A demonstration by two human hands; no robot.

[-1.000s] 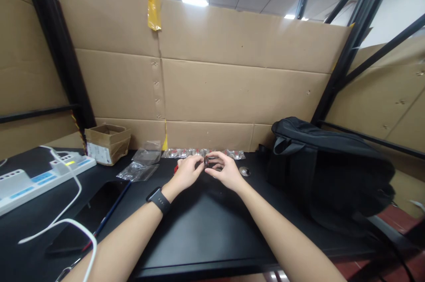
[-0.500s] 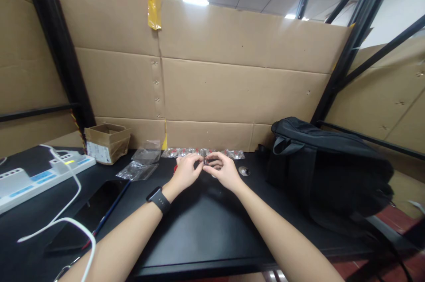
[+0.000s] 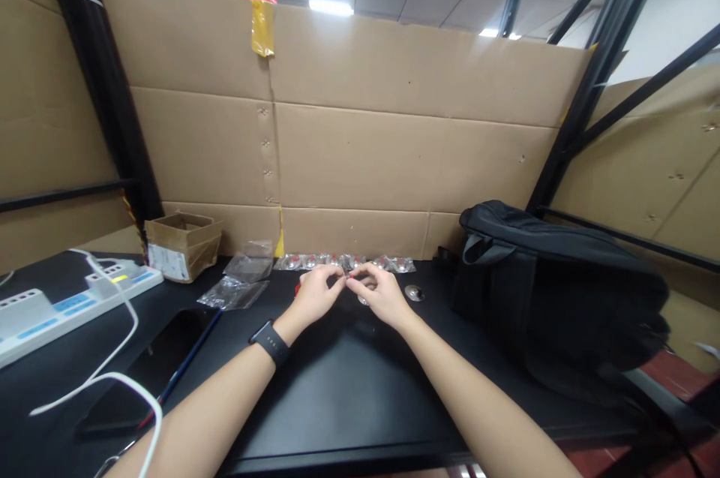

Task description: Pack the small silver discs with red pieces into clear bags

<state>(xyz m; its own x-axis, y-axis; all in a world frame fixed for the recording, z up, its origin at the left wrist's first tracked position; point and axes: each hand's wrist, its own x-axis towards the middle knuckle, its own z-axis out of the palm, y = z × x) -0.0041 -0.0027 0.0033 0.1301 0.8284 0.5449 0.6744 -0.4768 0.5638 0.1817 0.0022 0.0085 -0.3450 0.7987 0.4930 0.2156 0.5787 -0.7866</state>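
Note:
My left hand [image 3: 318, 293] and my right hand [image 3: 380, 293] meet fingertip to fingertip above the black table [image 3: 349, 388]. Both are closed in a pinch on something small between them, too small and too covered by fingers to name. Something red [image 3: 298, 288] peeks out beside my left hand. A small round metal piece [image 3: 363, 300] shows partly under my right hand. Farther right lies a shiny round metal disc [image 3: 415, 293]. Behind my hands runs a row of clear plastic packets [image 3: 292, 262] with red marks, against the cardboard.
Empty-looking plastic bags [image 3: 235, 292] and a small open cardboard box [image 3: 184, 244] stand at left. Nearer are a white power strip [image 3: 79, 309], a white cable [image 3: 132, 313] and a dark tablet-like device [image 3: 151, 365]. A black backpack [image 3: 556, 305] fills the right side. Cardboard walls [image 3: 360, 140] enclose the back.
My fingertips have drawn closer together, and the dark small piece seen between them is now mostly covered. More of the round metal piece under my right hand shows. The view has tilted slightly.

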